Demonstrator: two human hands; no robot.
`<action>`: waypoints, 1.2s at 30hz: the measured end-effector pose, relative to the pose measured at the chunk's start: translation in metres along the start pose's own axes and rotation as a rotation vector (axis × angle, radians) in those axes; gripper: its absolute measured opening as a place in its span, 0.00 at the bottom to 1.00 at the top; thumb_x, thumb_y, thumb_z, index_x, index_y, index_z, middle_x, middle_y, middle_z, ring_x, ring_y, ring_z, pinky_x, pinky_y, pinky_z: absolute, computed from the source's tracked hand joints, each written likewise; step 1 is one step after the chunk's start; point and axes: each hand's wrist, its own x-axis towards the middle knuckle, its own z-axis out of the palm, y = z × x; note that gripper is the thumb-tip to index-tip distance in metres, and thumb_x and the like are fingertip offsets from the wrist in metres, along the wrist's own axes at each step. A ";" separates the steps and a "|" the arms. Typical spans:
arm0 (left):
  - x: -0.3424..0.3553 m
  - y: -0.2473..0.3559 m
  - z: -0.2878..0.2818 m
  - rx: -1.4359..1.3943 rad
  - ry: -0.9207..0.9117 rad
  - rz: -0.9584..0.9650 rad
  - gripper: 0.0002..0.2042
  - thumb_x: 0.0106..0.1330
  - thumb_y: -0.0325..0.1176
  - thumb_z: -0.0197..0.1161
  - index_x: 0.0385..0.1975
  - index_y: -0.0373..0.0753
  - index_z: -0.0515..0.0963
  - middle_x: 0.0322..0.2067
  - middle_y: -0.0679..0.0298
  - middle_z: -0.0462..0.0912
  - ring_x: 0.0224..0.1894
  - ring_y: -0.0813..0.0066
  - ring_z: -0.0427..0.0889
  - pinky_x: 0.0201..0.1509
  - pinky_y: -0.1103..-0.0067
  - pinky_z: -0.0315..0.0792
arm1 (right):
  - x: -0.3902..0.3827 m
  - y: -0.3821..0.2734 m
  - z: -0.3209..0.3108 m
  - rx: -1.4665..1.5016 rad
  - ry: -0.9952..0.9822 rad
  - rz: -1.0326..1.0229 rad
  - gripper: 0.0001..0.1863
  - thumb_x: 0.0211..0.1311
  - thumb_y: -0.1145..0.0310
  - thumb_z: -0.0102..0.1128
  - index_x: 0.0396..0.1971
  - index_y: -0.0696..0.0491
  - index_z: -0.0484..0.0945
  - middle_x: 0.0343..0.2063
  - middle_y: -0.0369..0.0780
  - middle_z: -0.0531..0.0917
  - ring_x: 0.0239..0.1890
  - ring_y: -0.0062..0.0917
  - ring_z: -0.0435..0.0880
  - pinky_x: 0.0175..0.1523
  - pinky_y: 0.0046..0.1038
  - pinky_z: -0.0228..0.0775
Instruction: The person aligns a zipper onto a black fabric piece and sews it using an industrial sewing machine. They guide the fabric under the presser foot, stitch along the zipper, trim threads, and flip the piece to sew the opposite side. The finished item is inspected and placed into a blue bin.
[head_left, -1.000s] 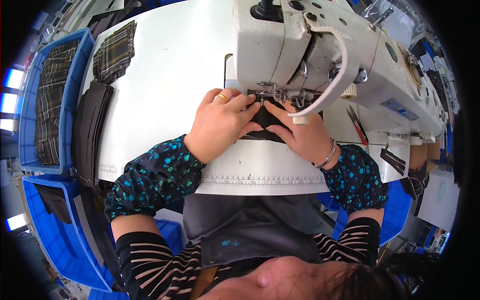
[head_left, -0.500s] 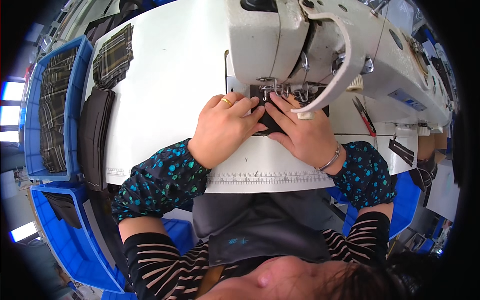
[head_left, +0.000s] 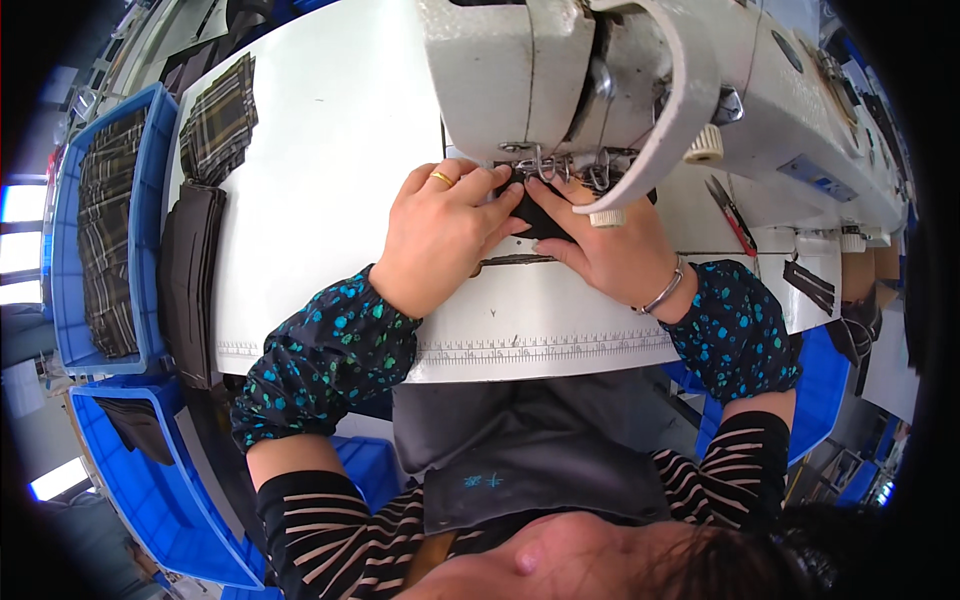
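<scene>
A piece of black fabric [head_left: 541, 217] lies under the presser foot of a white sewing machine [head_left: 482, 85]. My left hand [head_left: 438, 232], with a gold ring, is at the fabric's left edge; its fingers are bent and closed on that edge close to the foot. My right hand [head_left: 612, 245], with a silver bracelet, lies on the fabric's right side. Its fingers are stretched out flat, with the thumb apart, pressing the cloth to the table. The curved white guard of the machine hides part of the right fingers. The needle tip is too small to make out.
Red-handled snips [head_left: 738, 225] lie right of the machine bed. At the left are plaid cloth pieces [head_left: 220, 115], a dark folded stack [head_left: 190, 285] and a blue crate [head_left: 152, 230] of plaid pieces. Another blue bin [head_left: 160, 510] stands below. A ruler strip [head_left: 540, 350] runs along the table's front edge.
The whole view has shifted slightly, with the machine now higher and further left. The black fabric has turned or slid under the foot, and both hands have moved with it.
</scene>
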 end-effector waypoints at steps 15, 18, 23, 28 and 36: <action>0.002 -0.002 -0.002 0.034 0.004 -0.007 0.16 0.63 0.44 0.72 0.46 0.45 0.89 0.50 0.71 0.87 0.54 0.71 0.82 0.57 0.70 0.74 | 0.003 0.000 0.000 -0.003 -0.027 0.013 0.27 0.57 0.51 0.75 0.53 0.52 0.86 0.36 0.41 0.82 0.53 0.39 0.81 0.73 0.49 0.64; 0.003 -0.001 -0.001 0.031 0.004 -0.007 0.16 0.63 0.44 0.71 0.46 0.45 0.89 0.50 0.71 0.87 0.54 0.71 0.82 0.57 0.70 0.74 | 0.001 0.002 0.000 0.002 -0.028 0.013 0.27 0.57 0.51 0.74 0.53 0.52 0.86 0.35 0.41 0.82 0.52 0.39 0.81 0.73 0.49 0.64; 0.003 -0.001 -0.001 0.028 -0.002 -0.004 0.16 0.64 0.44 0.71 0.46 0.45 0.89 0.51 0.71 0.87 0.54 0.71 0.82 0.57 0.70 0.74 | 0.001 0.002 0.000 0.012 -0.015 0.007 0.27 0.58 0.51 0.74 0.53 0.52 0.86 0.35 0.41 0.82 0.51 0.38 0.80 0.73 0.50 0.64; 0.002 -0.002 -0.001 0.033 -0.010 -0.001 0.16 0.65 0.44 0.70 0.47 0.44 0.89 0.52 0.70 0.86 0.55 0.71 0.81 0.57 0.70 0.74 | 0.002 0.002 0.001 -0.016 -0.024 -0.006 0.28 0.58 0.51 0.73 0.55 0.53 0.85 0.36 0.41 0.82 0.52 0.38 0.80 0.73 0.50 0.63; 0.002 -0.003 -0.001 0.050 -0.022 -0.005 0.16 0.66 0.45 0.69 0.48 0.44 0.89 0.51 0.70 0.86 0.55 0.69 0.81 0.59 0.68 0.74 | 0.003 0.000 0.000 0.000 0.014 -0.013 0.27 0.60 0.52 0.72 0.53 0.54 0.85 0.39 0.41 0.84 0.51 0.38 0.81 0.74 0.49 0.63</action>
